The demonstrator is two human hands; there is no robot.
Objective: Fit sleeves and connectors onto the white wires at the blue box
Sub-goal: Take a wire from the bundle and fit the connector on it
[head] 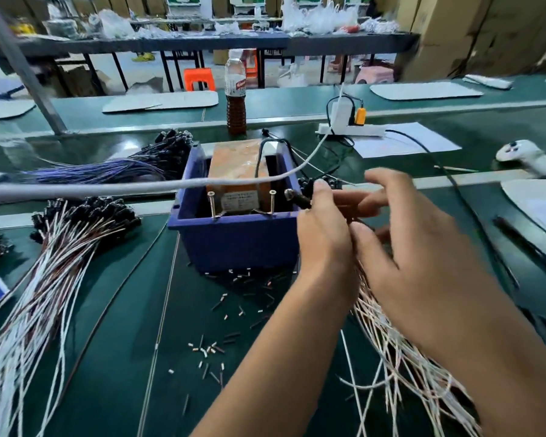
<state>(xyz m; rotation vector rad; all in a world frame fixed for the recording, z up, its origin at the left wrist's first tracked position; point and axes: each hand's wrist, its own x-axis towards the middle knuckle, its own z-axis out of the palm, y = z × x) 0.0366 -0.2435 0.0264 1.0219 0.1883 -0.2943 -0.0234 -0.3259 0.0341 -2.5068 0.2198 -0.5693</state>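
Note:
The blue box stands mid-table with a brown block and two upright screws inside it. At its right front corner my left hand pinches a black connector that points toward the box rim. My right hand is close beside the left one, its fingers curled around thin wires between the two hands. A loose bundle of white wires hangs from under both hands toward the lower right. Small sleeves lie scattered on the green mat in front of the box.
A large bundle of white and brown wires with black connectors lies at the left, purple wires behind it. A grey cable crosses over the box. A bottle, power strip and white controller sit further back.

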